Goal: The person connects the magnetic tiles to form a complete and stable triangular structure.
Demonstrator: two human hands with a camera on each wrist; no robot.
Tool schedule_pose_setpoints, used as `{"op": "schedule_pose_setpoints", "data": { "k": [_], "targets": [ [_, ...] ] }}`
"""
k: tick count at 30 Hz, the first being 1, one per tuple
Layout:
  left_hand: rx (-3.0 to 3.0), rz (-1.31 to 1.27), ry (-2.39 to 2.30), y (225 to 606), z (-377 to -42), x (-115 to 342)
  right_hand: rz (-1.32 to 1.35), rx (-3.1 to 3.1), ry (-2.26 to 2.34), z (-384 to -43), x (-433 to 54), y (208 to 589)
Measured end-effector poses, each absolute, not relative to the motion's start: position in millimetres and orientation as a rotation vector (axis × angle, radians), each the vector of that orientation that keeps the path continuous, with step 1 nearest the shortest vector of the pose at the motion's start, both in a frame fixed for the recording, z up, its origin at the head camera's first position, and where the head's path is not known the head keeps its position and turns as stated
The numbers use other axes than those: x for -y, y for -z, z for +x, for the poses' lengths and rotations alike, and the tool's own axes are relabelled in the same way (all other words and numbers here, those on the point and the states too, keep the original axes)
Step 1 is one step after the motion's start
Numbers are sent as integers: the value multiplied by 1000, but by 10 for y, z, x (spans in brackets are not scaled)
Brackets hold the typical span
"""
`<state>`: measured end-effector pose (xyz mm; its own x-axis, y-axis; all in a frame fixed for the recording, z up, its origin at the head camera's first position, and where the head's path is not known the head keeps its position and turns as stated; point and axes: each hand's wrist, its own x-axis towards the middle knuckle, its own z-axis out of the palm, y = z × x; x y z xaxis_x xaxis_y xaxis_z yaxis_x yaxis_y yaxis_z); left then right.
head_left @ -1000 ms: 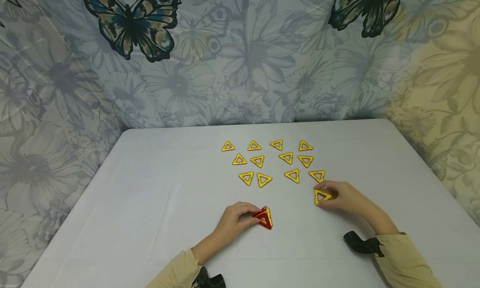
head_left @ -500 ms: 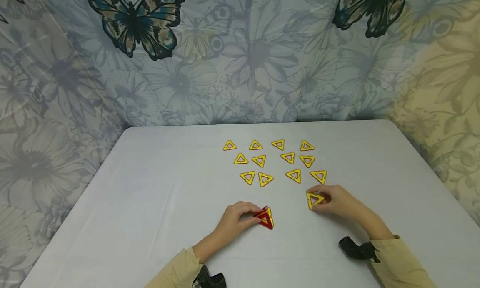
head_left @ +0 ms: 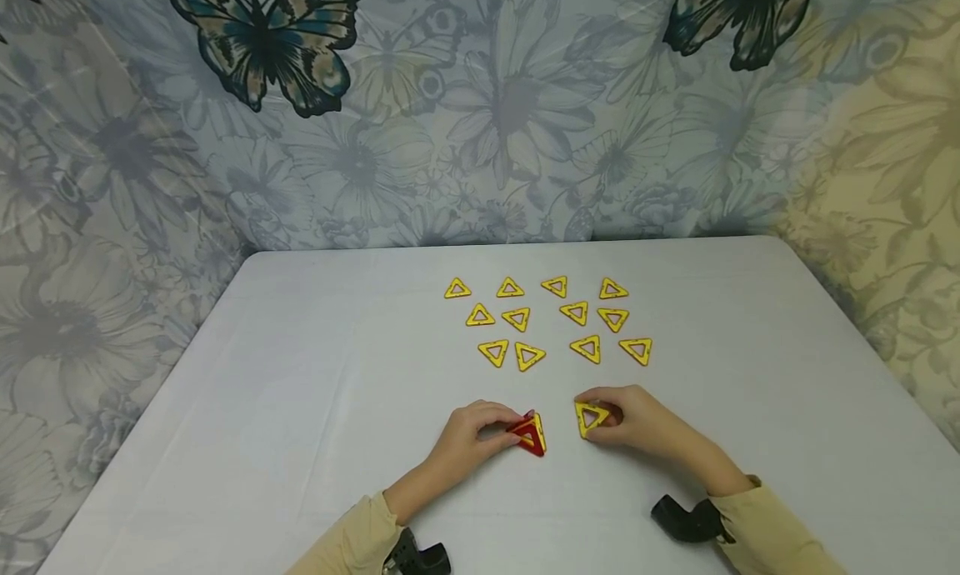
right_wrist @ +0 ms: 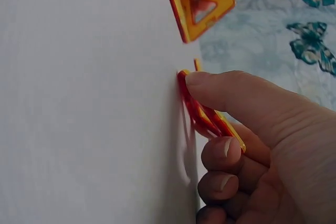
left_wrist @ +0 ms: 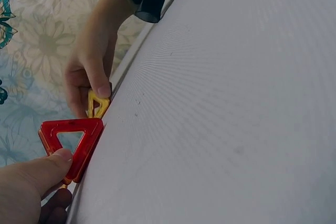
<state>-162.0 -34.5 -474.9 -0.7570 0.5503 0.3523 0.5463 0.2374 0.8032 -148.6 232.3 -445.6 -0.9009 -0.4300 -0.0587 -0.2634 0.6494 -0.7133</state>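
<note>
In the head view my left hand (head_left: 472, 437) pinches a small standing group of joined red and yellow magnetic triangle tiles (head_left: 536, 447) over the front middle of the table. Its thumb presses on the red tile (left_wrist: 84, 153) in the left wrist view. To the right, my right hand (head_left: 641, 421) holds one yellow triangle tile (head_left: 581, 421) upright between thumb and fingers, a short gap from the left hand's group. The right wrist view shows that single tile's red edge (right_wrist: 188, 95) under the thumb, with the joined tiles (right_wrist: 178, 9) just beyond.
Several loose yellow triangle tiles (head_left: 529, 357) lie flat in rough rows farther back on the white table (head_left: 337, 333). A patterned cloth backdrop (head_left: 480, 142) rises behind the far edge. Black wrist cameras (head_left: 686, 521) jut out at both sleeves.
My right hand has carried its yellow triangle tile leftward and toward me, from beside the loose rows to near the joined tiles. The left hand stays in place with its group.
</note>
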Motion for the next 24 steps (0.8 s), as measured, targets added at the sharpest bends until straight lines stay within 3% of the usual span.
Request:
{"op": "schedule_pose_setpoints", "data": {
  "k": [24],
  "targets": [
    [-2468,1097,-1571,4790,-1655,359,-730,-2730,1007,-1374,-2002,4505]
  ]
}}
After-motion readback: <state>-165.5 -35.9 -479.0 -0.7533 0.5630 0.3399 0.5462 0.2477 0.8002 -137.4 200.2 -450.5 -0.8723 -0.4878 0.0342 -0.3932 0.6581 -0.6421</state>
